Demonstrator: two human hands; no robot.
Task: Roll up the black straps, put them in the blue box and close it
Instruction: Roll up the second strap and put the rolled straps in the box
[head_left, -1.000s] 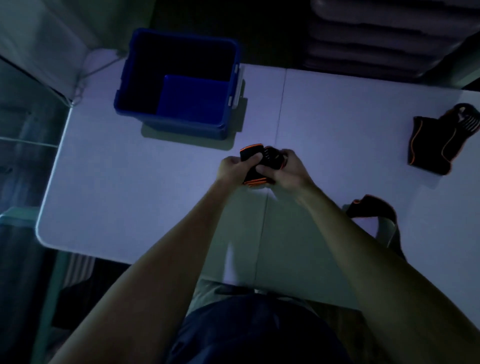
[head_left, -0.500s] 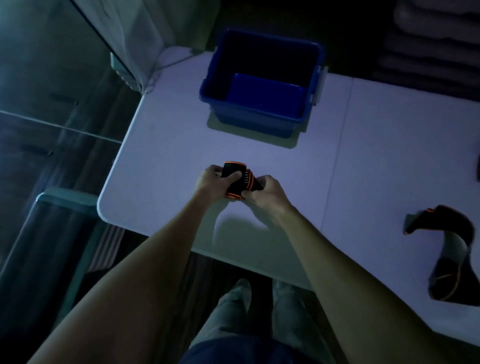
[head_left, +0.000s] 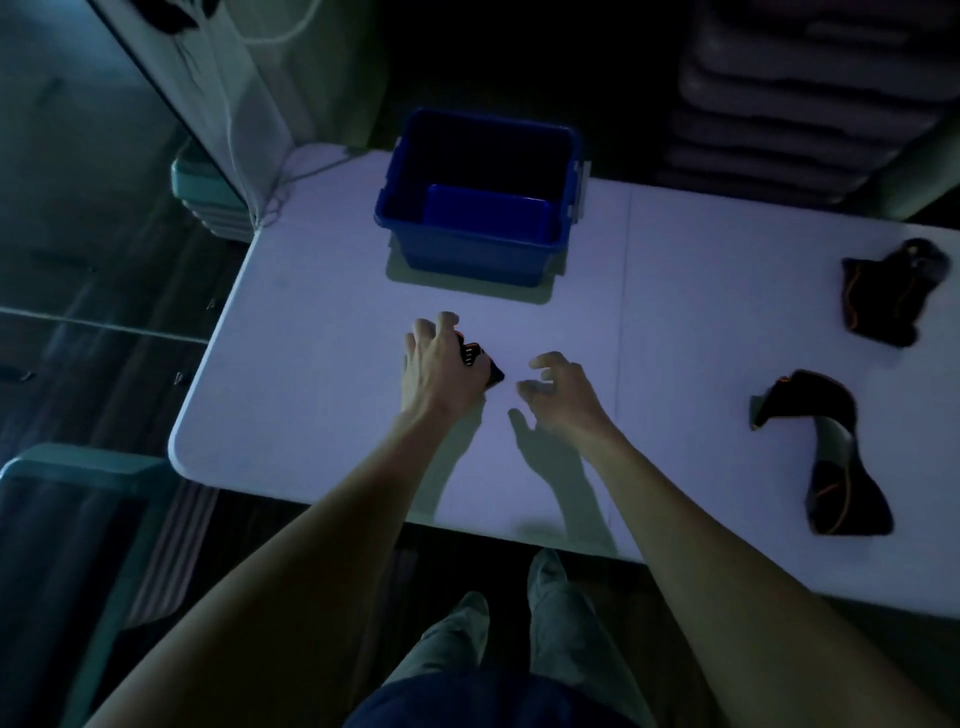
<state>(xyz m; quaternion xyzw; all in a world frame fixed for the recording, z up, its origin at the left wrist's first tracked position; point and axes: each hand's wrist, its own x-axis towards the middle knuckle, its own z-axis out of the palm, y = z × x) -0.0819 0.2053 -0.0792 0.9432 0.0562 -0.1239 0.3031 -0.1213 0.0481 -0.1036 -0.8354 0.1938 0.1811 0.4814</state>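
A rolled black strap with orange trim (head_left: 480, 361) is held in the left hand (head_left: 441, 369), whose fingers are curled over it, above the pale table (head_left: 322, 374) near its front left part. Only the right end of the roll shows past the palm. The right hand (head_left: 563, 395) is held just beside it, apart from the roll, its fingers loosely bent and nothing gripped. Behind the hands, an open blue plastic box (head_left: 480, 200) is set on the table near the far edge; its inside is dark and no contents can be made out. Two more black straps are spread unrolled toward the right: a long curved one with an orange line (head_left: 831, 457) near the front, and a crumpled one (head_left: 888, 301) further back. Both lie well apart from the box.
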